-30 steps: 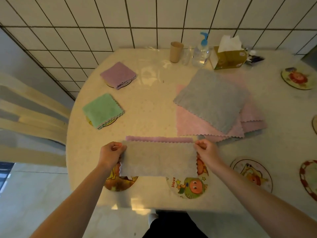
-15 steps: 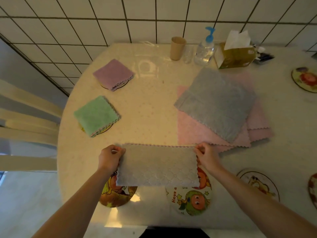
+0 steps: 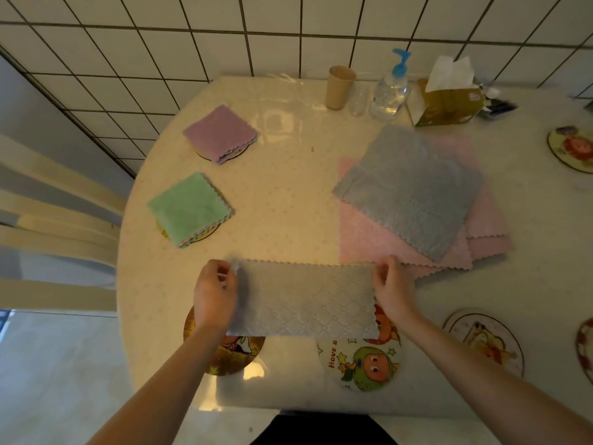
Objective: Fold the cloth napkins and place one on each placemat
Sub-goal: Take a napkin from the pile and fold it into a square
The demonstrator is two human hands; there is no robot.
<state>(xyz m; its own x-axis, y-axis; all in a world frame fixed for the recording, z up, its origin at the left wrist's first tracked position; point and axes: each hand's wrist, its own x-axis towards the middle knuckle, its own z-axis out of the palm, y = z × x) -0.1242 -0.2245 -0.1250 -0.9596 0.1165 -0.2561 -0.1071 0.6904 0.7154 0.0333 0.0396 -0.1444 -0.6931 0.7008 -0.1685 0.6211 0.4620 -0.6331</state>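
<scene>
Grey napkin (image 3: 305, 300), lower centre of frame: folded to a long strip, scalloped top edge, quilted diamond texture. Left hand (image 3: 214, 295) pinches its upper left corner, fingers closed on the cloth; right hand (image 3: 393, 289) pinches the upper right corner likewise. Strip overlaps two cartoon placemats (image 3: 359, 361) at the near edge. Folded green napkin (image 3: 189, 208) and purple napkin (image 3: 219, 133) each sit on a mat, left. Unfolded grey-and-pink stack (image 3: 414, 194), right. Pale glossy tabletop (image 3: 288, 175); white tiled wall (image 3: 192, 36) above.
</scene>
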